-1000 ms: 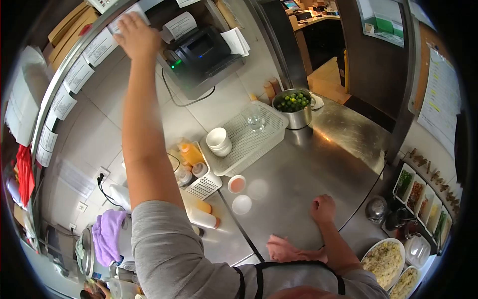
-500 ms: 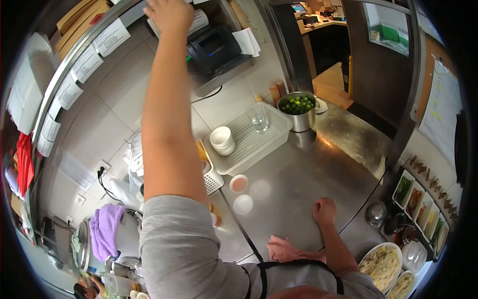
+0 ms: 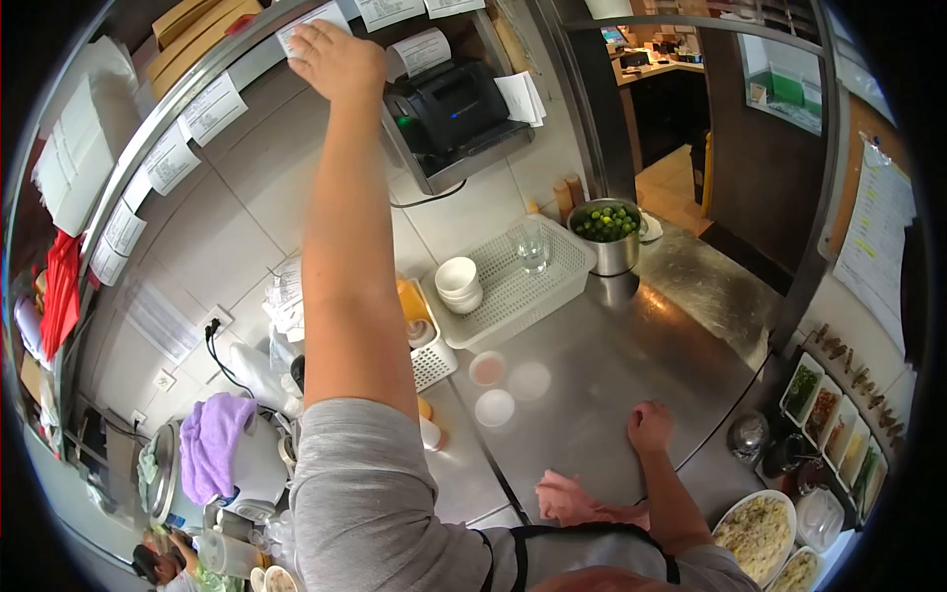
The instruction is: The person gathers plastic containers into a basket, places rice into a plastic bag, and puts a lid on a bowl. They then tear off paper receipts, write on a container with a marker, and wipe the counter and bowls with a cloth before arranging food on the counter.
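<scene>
"What's changed?"
"The left hand [image 3: 337,65], higher a moment ago, now lies over a paper slip [image 3: 333,14] left of the printer [image 3: 454,111], so that slip is the thing at hand; 2 other slips [image 3: 389,12] above the printer show more fully."
"Gripping?"
"Its fingers are outstretched; I can't tell whether they pinch it."
"The right hand [image 3: 650,427]?"
"Curled, nothing showing in it, over the bench [image 3: 612,365], well apart from the printer."

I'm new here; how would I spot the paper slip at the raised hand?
Find the black printer, then the metal rail curving down to the left of it in the picture. Printed slips line that rail. Yours is the paper slip up near the top edge, the only one partly covered by the left hand.
</scene>
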The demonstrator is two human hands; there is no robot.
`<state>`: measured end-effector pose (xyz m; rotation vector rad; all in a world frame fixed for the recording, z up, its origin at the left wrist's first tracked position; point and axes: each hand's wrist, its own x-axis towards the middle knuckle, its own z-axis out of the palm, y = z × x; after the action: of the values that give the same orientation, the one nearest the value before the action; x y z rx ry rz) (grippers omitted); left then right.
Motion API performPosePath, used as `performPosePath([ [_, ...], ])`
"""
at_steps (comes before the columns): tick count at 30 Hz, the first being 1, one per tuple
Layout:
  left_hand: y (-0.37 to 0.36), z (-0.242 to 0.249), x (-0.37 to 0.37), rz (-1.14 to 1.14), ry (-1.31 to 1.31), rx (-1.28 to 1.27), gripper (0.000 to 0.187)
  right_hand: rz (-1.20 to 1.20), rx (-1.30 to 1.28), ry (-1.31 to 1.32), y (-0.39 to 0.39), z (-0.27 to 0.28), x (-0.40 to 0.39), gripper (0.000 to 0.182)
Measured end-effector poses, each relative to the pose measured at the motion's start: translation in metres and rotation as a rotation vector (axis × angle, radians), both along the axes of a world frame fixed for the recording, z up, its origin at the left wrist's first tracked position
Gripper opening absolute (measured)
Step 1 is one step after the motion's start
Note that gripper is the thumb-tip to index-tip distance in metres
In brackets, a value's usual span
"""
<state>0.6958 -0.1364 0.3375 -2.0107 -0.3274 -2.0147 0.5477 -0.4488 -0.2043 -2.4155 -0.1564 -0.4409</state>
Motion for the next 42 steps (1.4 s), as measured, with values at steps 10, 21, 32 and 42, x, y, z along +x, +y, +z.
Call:
performPosePath([
  [10,0.008,0.021,-0.043,-0.017,-0.061,-0.106,0.070,-0.013,-0.031,-0.059,-0.001,-0.008,0.002,0.003],
  [21,0.051,0.003,-0.071,0.104,0.021,-0.165,0.062,-0.041,-0.057,0.007,0.002,-0.007,0.000,0.003],
  [32,0.028,0.016,-0.077,-0.131,-0.076,-0.190,0.064,-0.031,-0.058,0.037,0.001,-0.010,0.005,0.002],
  [42,0.123,0.010,-0.141,0.230,-0.055,-0.276,0.068,-0.021,-0.051,0.038,0.007,-0.006,0.003,0.002],
])
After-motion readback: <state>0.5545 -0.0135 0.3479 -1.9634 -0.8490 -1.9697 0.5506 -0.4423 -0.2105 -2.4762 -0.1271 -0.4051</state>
